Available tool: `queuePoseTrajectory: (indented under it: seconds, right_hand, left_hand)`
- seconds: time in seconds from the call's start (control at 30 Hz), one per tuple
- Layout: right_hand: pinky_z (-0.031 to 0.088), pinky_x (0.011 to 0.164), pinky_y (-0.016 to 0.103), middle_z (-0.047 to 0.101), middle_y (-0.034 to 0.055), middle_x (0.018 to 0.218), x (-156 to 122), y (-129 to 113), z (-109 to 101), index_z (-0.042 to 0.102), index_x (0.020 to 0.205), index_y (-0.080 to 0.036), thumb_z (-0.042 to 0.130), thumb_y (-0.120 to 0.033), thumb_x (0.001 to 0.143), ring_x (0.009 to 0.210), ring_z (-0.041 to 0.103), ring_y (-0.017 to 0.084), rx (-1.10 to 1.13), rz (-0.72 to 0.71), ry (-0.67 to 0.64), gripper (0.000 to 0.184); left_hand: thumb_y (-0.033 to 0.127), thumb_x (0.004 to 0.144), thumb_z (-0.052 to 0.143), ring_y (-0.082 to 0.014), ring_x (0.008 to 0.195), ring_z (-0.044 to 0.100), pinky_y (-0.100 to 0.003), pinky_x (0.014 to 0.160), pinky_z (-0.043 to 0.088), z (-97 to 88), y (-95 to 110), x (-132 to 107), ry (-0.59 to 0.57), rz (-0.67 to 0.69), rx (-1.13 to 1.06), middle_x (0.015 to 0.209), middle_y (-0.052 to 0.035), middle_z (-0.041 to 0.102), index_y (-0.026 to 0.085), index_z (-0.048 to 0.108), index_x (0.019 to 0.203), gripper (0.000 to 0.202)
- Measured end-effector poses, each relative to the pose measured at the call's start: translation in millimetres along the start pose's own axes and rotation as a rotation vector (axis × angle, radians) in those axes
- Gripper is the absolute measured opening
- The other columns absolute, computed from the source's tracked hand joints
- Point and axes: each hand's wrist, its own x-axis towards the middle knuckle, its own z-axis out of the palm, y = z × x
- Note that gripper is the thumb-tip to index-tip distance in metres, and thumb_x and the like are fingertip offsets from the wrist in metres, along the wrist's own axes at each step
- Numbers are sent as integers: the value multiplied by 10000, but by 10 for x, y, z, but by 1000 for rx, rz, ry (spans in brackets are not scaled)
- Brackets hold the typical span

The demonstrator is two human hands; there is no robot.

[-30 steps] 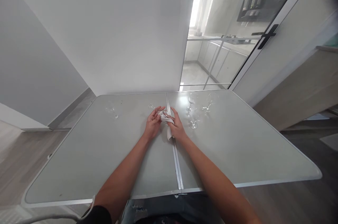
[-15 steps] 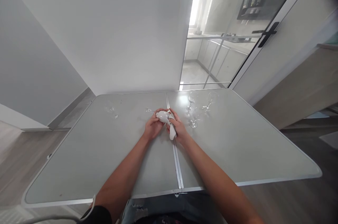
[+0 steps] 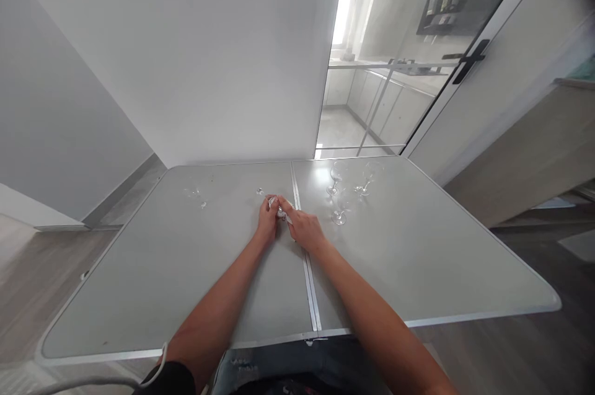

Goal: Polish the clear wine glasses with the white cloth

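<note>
Cloth now bunched smaller, seemingly, between left hand and right hand.

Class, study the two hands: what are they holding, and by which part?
A stemmed glass, tipped sideways. The left hand grips it near the stem's top; the right hand presses a white cloth round the bowl. The foot sticks out free.

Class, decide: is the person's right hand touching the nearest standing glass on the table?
Apart. The head view shows bare table between the right hand and the nearest standing glass.
</note>
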Motion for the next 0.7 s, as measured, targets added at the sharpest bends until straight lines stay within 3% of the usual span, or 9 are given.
queuePoseTrajectory:
  seconds: [0.1, 0.2, 0.27, 0.33, 0.4, 0.47, 0.53, 0.6, 0.7]
  right_hand:
    - [508, 886, 339, 656, 70, 1360, 13, -10, -14, 214, 1599, -308, 430, -94, 908, 1055, 683, 237, 33, 48, 67, 755]
    - [513, 918, 370, 651, 63, 1363, 29, 5, 13, 240, 1580, -289, 463, -128, 891, 1075, 680, 241, 360, 74, 162, 741]
    - [540, 845, 348, 712, 45, 1227, 41, 21, 28, 366, 1510, -291, 511, -188, 890, 973, 696, 223, 671, 113, 205, 645]
    - [545, 651, 295, 739, 10, 957, 52, 41, 18, 470, 1419, -285, 573, -249, 868, 704, 671, 176, 1014, 217, 186, 562]
    - [471, 465, 254, 657, -38, 718, 55, 64, -20, 532, 1343, -264, 624, -286, 829, 461, 525, 121, 1334, 325, 126, 523]
    - [409, 383, 243, 574, -61, 616, 54, 80, -66, 597, 1237, -223, 649, -298, 794, 368, 394, 87, 1559, 369, 83, 453]
    - [404, 379, 244, 561, -56, 608, 53, 76, -98, 641, 1121, -198, 664, -304, 785, 365, 384, 79, 1632, 368, 139, 352]
    - [458, 450, 244, 614, -32, 693, 59, 46, -100, 652, 1065, -211, 672, -309, 807, 451, 504, 98, 1577, 349, 329, 277]
    - [550, 677, 249, 687, -1, 977, 80, -33, -48, 645, 1100, -261, 673, -324, 846, 789, 665, 142, 1450, 324, 600, 263]
  left_hand:
    - [508, 773, 785, -115, 704, 576, -224, 654, 473, -11, 5, 6, 9, 67, -13, 805, 13, 600, 196, 624, 1010, 424]
    - [426, 737, 839, -160, 875, 641, -259, 795, 503, -3, 37, 0, -58, 89, -2, 988, -54, 680, 183, 669, 1098, 467]
    - [428, 767, 816, -188, 937, 656, -278, 821, 509, 13, 68, -12, -102, 69, -11, 1074, -91, 696, 173, 686, 1132, 463]
    - [457, 797, 785, -209, 966, 667, -289, 809, 517, 27, 102, -22, -117, 58, -44, 1123, -114, 702, 171, 692, 1150, 465]
    - [486, 803, 772, -225, 997, 674, -295, 801, 524, 30, 132, -19, -108, 64, -88, 1174, -130, 699, 171, 698, 1144, 469]
    - [489, 803, 774, -227, 1011, 683, -306, 817, 530, 15, 150, 2, -79, 70, -142, 1210, -133, 692, 180, 699, 1132, 457]
    - [467, 801, 785, -215, 1013, 692, -316, 849, 535, -11, 156, 31, -28, 82, -205, 1225, -121, 688, 197, 694, 1118, 426]
    - [454, 785, 806, -215, 1059, 687, -329, 895, 533, -29, 150, 52, 8, 102, -264, 1238, -111, 685, 212, 686, 1095, 412]
    - [459, 737, 845, -218, 1125, 659, -319, 913, 533, -16, 134, 38, -36, 112, -259, 1288, -117, 669, 219, 680, 1090, 458]
